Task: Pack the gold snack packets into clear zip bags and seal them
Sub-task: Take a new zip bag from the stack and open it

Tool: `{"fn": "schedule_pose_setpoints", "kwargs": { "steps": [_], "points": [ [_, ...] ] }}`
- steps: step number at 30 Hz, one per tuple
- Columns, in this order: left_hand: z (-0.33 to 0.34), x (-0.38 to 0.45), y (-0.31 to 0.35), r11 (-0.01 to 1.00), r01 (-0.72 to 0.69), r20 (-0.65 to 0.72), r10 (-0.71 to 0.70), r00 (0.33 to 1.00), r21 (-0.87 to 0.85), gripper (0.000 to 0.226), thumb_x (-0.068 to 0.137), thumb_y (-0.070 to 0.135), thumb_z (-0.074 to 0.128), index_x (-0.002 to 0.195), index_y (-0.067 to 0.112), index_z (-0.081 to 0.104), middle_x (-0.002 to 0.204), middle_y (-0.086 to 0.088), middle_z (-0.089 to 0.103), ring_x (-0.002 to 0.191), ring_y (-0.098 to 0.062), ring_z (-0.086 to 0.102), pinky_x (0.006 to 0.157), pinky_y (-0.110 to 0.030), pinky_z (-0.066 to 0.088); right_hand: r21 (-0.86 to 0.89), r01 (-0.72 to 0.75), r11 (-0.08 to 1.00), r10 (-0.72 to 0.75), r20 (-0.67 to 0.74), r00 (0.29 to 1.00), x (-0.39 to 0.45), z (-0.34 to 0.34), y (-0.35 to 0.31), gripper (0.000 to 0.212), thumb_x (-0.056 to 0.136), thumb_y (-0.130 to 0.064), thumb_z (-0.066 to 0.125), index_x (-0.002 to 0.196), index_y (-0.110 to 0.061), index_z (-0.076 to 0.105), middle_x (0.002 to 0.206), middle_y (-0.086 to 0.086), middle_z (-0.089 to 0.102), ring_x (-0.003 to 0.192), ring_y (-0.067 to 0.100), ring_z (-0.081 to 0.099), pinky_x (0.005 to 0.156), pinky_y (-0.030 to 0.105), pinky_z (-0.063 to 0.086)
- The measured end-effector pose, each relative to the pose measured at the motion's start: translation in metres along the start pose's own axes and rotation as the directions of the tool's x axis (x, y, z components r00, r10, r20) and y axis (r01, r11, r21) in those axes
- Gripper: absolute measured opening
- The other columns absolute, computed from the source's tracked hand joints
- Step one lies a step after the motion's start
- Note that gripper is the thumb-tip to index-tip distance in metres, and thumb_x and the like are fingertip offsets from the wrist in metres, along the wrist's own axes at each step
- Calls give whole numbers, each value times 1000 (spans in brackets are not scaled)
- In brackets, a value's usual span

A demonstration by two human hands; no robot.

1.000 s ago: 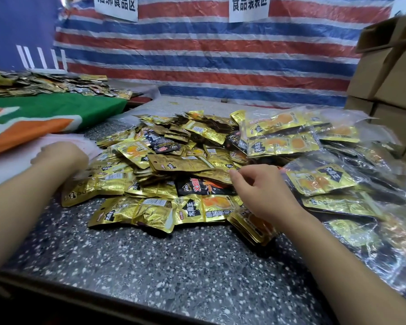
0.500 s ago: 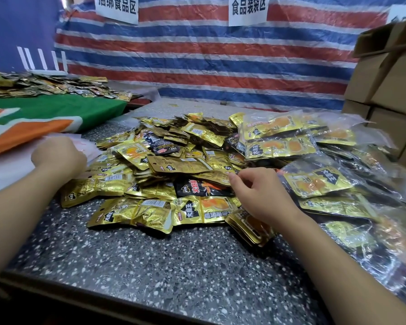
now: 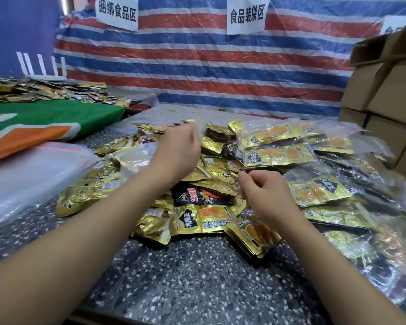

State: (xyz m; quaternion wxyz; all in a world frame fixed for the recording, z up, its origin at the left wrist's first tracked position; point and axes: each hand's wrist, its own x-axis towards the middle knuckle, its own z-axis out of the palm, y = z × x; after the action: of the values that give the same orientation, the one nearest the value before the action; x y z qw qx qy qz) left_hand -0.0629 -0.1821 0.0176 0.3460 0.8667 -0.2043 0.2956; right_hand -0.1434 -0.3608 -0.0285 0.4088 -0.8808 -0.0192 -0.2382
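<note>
1. Whereas a second ago the left hand (image 3: 178,148) rested at the left edge of the frame on the stack of empty zip bags (image 3: 31,174), it now hangs over the middle of the pile of gold snack packets (image 3: 211,174), blurred with motion; a clear zip bag (image 3: 136,158) trails from it toward the left, and its fingers seem curled round the bag's far edge, though the blur hides the grip itself.
2. While the left hand has crossed, the right hand (image 3: 265,195) has stayed just right of centre, fingers curled and thumb meeting forefinger; whether it pinches a packet, I cannot tell.
3. Since a fresh bag has reached the pile, I judge that filling it comes next, with sealing to follow.
4. Seen closely, the packets are flat, crinkled gold foil with orange pictures and black labels, heaped loosely on the speckled table (image 3: 197,277); a small stack (image 3: 253,235) lies under the right wrist.
5. Toward the right of the frame, filled bags (image 3: 277,144) overlap in a shiny drift beside cardboard boxes (image 3: 389,90).
</note>
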Motion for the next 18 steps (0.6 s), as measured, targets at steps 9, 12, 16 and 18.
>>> {"fn": "schedule_pose_setpoints", "kwargs": {
  "steps": [9, 12, 16, 18],
  "points": [
    [53, -43, 19, 902, 18, 270, 110, 956, -432, 35, 101, 34, 43, 129, 26, 62, 96, 0, 74, 90, -28, 69, 76, -47, 58, 544, -416, 729, 456, 68, 887, 13, -11, 3, 47, 106, -43, 36, 96, -4, 61, 58, 3, 62, 46, 16, 56, 41, 26, 44],
    [51, -51, 18, 885, -49, 258, 187, 948, -464, 33, 98, 35, 42, 124, 34, 62, 80, 31, 63, 81, 9, 59, 69, -6, 44, 579, -481, 658, 506, 133, 852, 13, -12, 0, 54, 105, -49, 35, 96, -3, 61, 56, 5, 62, 44, 16, 56, 40, 25, 44],
    [47, -51, 23, 875, -164, 256, 305, 917, -455, 32, 102, 25, 42, 128, 39, 54, 105, 45, 56, 108, 22, 48, 88, 0, 35, 596, -533, 600, 531, 201, 823, 14, -17, 0, 65, 101, -61, 33, 97, -2, 61, 53, 4, 63, 43, 15, 59, 40, 25, 45],
    [48, -51, 22, 882, -170, 297, 321, 899, -439, 35, 104, 25, 42, 134, 35, 57, 127, 30, 53, 122, 15, 43, 104, -14, 35, 608, -549, 573, 537, 227, 812, 15, -20, 1, 68, 98, -65, 34, 96, -2, 61, 54, 4, 64, 42, 15, 59, 39, 23, 45]
  ]
}}
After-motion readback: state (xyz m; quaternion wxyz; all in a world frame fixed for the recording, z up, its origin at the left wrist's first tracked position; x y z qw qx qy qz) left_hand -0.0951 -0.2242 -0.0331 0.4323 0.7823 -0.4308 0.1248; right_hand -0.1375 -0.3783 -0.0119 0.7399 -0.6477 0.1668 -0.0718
